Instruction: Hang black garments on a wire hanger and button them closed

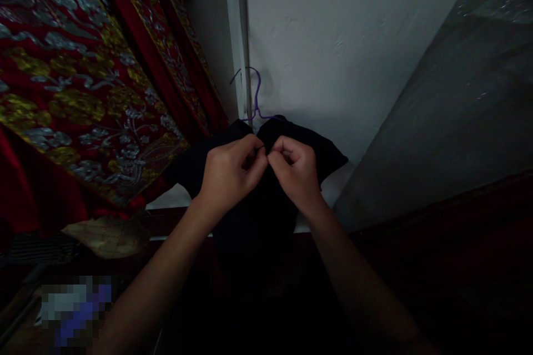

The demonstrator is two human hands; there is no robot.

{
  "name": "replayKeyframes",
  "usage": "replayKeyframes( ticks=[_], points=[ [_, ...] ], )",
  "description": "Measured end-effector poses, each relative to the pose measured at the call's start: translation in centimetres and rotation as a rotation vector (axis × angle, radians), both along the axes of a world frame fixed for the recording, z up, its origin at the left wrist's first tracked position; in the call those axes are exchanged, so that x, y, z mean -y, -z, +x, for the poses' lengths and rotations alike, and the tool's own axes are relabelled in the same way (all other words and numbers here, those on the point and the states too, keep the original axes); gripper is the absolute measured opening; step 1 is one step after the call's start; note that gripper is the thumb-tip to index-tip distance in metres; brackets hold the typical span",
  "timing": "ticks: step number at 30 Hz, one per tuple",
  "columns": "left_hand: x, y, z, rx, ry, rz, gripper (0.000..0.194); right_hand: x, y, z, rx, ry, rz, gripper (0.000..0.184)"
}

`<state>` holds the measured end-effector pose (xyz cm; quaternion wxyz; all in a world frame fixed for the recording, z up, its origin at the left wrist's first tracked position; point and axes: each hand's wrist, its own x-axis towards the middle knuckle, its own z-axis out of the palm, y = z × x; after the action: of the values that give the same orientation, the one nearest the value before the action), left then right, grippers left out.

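Observation:
A black garment hangs on a purple hanger hooked over a white rail or door edge. My left hand and my right hand meet at the garment's front, just below the collar. Both are closed in a pinch on the dark fabric there, fingertips almost touching. What exactly sits between the fingers is too dark and small to make out.
Red garments with gold and silver embroidery hang at the left. A grey sparkly fabric hangs at the right. A white wall is behind. The lower area is very dark.

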<state>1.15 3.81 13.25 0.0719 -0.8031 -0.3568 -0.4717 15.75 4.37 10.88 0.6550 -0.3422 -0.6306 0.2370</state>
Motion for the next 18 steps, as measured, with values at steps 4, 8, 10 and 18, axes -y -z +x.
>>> replayKeyframes(
  ticks=[4,8,10,18],
  points=[
    [-0.5,0.6,0.4,0.014,-0.003,0.019,0.007,-1.3,1.1,-0.6,-0.079,-0.014,-0.086,0.021],
    [-0.8,0.5,0.5,0.136,-0.014,0.027,0.009,-2.9,3.8,-1.5,-0.104,0.045,-0.254,0.021],
    [-1.0,-0.2,-0.1,0.292,-0.04,0.055,0.008,-3.3,5.4,-1.6,-0.059,0.066,-0.335,0.02],
    [-3.2,0.5,-10.1,1.381,0.169,-0.248,0.014,-0.4,9.1,-1.1,-0.024,0.01,-0.503,0.018]
  ],
)
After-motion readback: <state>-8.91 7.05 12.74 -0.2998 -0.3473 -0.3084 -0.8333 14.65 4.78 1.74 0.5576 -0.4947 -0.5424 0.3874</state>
